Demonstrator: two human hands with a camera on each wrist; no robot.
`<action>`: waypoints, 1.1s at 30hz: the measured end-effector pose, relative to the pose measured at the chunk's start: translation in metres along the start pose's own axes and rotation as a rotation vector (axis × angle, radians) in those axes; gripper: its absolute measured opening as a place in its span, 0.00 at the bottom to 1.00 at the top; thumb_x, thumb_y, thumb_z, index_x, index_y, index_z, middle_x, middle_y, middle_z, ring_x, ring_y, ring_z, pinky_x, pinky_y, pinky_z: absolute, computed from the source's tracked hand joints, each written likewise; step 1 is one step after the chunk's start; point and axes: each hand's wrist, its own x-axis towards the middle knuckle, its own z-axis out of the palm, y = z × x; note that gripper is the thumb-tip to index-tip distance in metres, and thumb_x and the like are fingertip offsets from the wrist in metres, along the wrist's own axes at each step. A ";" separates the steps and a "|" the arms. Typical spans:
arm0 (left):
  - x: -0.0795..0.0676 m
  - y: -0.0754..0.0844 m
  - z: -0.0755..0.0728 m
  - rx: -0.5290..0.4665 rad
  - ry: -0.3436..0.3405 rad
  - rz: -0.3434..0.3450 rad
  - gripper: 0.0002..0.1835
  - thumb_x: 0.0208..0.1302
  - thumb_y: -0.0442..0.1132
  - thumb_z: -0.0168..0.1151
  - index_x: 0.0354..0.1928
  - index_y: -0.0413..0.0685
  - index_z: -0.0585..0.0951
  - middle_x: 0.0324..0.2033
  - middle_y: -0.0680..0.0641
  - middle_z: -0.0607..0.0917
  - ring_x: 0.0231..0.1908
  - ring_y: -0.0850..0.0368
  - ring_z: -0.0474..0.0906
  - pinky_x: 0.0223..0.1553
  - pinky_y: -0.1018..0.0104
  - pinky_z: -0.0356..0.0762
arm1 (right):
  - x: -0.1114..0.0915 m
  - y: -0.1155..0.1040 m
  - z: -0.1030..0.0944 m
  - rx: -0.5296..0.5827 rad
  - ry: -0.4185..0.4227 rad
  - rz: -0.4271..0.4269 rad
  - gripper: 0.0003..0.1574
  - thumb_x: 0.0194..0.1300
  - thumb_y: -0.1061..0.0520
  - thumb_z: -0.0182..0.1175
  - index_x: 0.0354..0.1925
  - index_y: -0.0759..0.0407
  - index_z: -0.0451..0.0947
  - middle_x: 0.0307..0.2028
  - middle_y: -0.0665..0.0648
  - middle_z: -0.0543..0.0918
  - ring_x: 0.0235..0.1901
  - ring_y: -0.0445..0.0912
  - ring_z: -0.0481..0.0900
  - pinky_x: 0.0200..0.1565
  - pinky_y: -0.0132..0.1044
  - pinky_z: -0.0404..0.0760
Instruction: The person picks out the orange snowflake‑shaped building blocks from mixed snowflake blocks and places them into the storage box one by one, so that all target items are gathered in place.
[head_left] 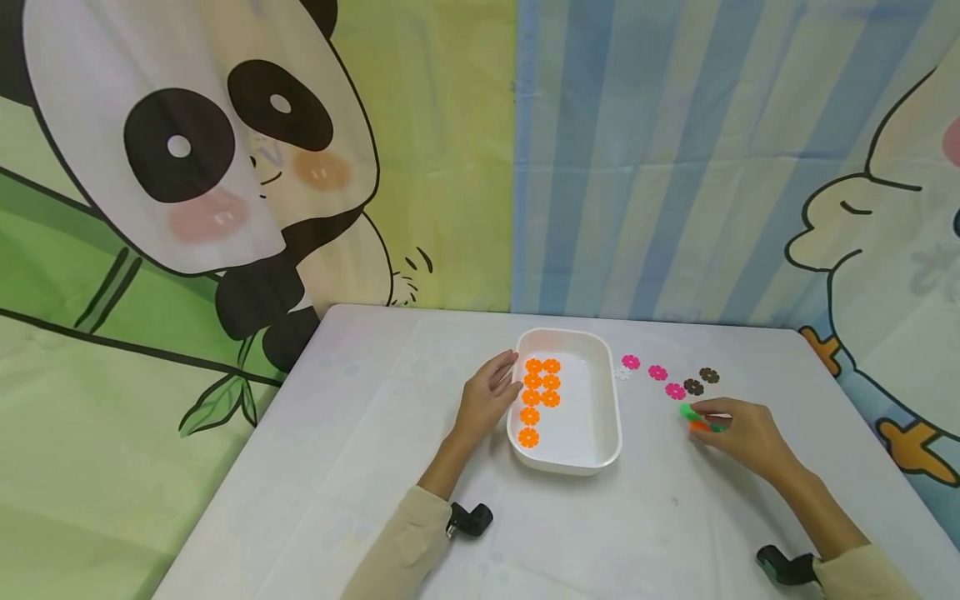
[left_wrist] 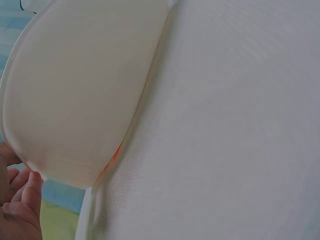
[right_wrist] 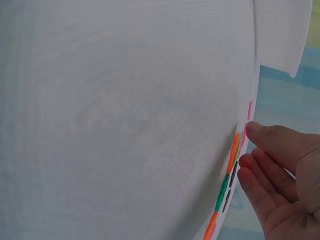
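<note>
Along its left side, the shallow white tray (head_left: 581, 417) holds several orange flower-shaped pieces (head_left: 529, 397). My left hand (head_left: 482, 400) rests against that side, fingertips right at the rim; the left wrist view shows its relaxed fingers by the tray's outer wall (left_wrist: 75, 90). To the right of the tray, my right hand (head_left: 738, 429) reaches low over a green flower piece (head_left: 688, 412) and an orange flower piece (head_left: 699, 426). Its thumb and fingers (right_wrist: 270, 185) stand apart in the right wrist view, and another green piece is partly hidden under the hand.
Beyond the right hand lie three pink flower pieces (head_left: 657, 372) and two brown flower pieces (head_left: 693, 387). A white flower piece (head_left: 622, 373) lies close by the tray's right rim. A printed curtain (head_left: 442, 167) hangs behind the white-covered table (head_left: 360, 400).
</note>
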 end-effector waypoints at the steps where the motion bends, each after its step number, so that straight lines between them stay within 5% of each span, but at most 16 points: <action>1: 0.000 0.000 0.000 0.000 0.002 -0.001 0.30 0.63 0.26 0.64 0.67 0.37 0.69 0.63 0.46 0.75 0.62 0.56 0.72 0.58 0.69 0.74 | -0.001 0.001 0.000 -0.009 -0.001 0.004 0.25 0.47 0.60 0.78 0.45 0.65 0.84 0.42 0.67 0.85 0.40 0.60 0.84 0.38 0.48 0.86; 21: 0.001 0.002 0.001 -0.024 -0.004 0.017 0.30 0.62 0.26 0.64 0.66 0.37 0.69 0.62 0.46 0.76 0.62 0.56 0.72 0.58 0.69 0.73 | -0.003 0.010 0.003 -0.032 0.016 -0.004 0.23 0.44 0.64 0.78 0.42 0.65 0.85 0.40 0.64 0.86 0.40 0.59 0.84 0.39 0.48 0.86; 33: -0.001 0.000 0.000 -0.015 -0.001 0.017 0.29 0.63 0.27 0.64 0.66 0.35 0.69 0.62 0.44 0.75 0.63 0.53 0.72 0.58 0.68 0.73 | 0.000 0.002 0.009 -0.080 -0.067 -0.022 0.17 0.48 0.66 0.72 0.41 0.65 0.85 0.39 0.64 0.85 0.35 0.54 0.80 0.37 0.50 0.86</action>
